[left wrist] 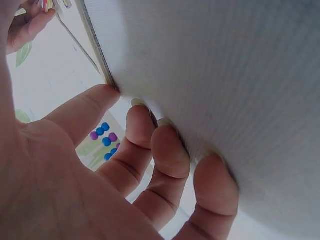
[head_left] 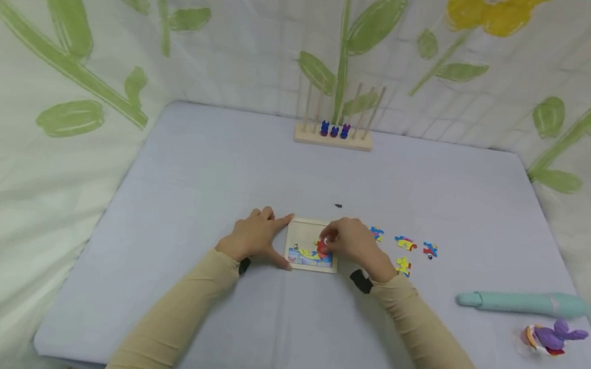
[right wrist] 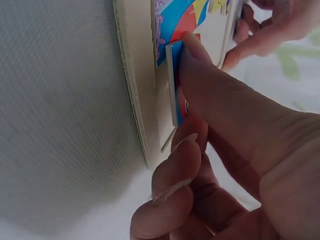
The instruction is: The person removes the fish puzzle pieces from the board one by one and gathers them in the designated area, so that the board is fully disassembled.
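Observation:
A small square wooden puzzle frame (head_left: 313, 268) lies on the table, with joined picture pieces (head_left: 300, 257) along its lower part and bare board above. My left hand (head_left: 256, 235) spans the frame's left side, index fingertip at the upper corner and thumb at the lower one. In the left wrist view the other fingertips (left wrist: 167, 150) rest bent on the tablecloth. Between thumb and fingers, my right hand (head_left: 356, 241) pinches a red and blue puzzle piece (right wrist: 172, 85). That piece stands tilted over the frame's right part, its edge beside the joined pieces.
Several loose puzzle pieces (head_left: 406, 243) lie right of the frame, partly behind the right wrist. A small dark scrap (head_left: 338, 206) lies beyond it. A pegged wooden stand with beads (head_left: 333, 141) is at the back. At right are a teal stick-like object (head_left: 524, 302) and a purple figurine (head_left: 553, 338).

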{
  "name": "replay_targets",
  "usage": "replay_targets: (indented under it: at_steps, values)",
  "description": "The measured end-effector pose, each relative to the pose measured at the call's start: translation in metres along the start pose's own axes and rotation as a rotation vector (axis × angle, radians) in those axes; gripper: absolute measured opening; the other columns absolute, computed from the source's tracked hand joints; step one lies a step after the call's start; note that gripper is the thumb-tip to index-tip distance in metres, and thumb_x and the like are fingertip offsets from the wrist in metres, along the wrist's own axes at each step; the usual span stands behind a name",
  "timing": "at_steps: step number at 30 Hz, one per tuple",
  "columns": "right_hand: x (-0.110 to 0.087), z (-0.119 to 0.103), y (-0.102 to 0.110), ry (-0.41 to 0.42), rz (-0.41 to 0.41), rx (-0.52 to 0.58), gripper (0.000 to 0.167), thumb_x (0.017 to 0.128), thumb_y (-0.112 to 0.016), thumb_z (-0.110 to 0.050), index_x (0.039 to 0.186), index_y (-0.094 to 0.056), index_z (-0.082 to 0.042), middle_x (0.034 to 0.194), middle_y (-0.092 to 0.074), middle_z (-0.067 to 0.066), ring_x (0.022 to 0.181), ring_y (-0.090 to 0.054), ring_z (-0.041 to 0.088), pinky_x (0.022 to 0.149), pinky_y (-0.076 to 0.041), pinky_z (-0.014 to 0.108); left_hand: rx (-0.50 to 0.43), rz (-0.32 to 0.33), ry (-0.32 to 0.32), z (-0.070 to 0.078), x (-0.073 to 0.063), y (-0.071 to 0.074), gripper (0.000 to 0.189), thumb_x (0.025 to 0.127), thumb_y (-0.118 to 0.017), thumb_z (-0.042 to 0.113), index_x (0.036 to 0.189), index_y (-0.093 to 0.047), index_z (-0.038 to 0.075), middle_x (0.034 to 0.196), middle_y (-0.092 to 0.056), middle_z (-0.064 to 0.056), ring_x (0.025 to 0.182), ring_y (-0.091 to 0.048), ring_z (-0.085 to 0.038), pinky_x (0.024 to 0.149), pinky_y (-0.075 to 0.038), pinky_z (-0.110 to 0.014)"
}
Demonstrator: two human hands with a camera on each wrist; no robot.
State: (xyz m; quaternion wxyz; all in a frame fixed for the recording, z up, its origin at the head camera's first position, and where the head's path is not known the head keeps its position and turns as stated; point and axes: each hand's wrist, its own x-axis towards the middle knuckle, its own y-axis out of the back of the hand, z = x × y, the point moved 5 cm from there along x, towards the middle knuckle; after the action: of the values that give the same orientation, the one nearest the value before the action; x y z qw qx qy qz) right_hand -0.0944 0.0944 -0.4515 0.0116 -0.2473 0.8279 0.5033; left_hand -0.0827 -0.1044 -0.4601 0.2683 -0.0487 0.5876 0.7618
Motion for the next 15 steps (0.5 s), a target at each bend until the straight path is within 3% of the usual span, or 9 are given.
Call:
replay_targets:
  at_steps: [8, 11, 15]
  values:
    - [-0.004, 0.013, 0.01, 0.054, -0.082, 0.266, 0.018, 0.091, -0.079, -0.018, 0.106, -0.081, -0.007, 0.093, -0.077, 0.007, 0.079, -0.064, 0.013, 0.065, -0.052, 0.026, 0.001, -0.001, -0.008, 0.0, 0.002, -0.004, 0.116, 0.067, -0.087, 0.068, 0.162, -0.035, 0.028, 0.135, -0.05, -0.013, 0.118, -0.049, -0.03, 0.084, -0.053, -0.049]
    - [-0.014, 0.032, 0.03, 0.034, -0.117, 0.336, 0.021, 0.093, -0.077, -0.017, 0.11, -0.08, -0.006, 0.102, -0.078, 0.011, 0.082, -0.066, 0.013, 0.064, -0.056, 0.029, 0.003, 0.001, -0.006, 0.001, 0.002, -0.005, 0.117, 0.066, -0.088, 0.068, 0.162, -0.035, 0.028, 0.134, -0.051, -0.013, 0.116, -0.049, -0.029, 0.081, -0.053, -0.046]
    - [-0.041, 0.076, 0.062, -0.057, -0.135, 0.306, 0.023, 0.091, -0.079, -0.019, 0.109, -0.08, -0.006, 0.104, -0.08, 0.009, 0.084, -0.067, 0.011, 0.069, -0.057, 0.032, 0.006, 0.007, 0.001, 0.0, 0.001, -0.005, 0.117, 0.066, -0.088, 0.067, 0.162, -0.035, 0.028, 0.133, -0.051, -0.012, 0.115, -0.048, -0.028, 0.079, -0.053, -0.044]
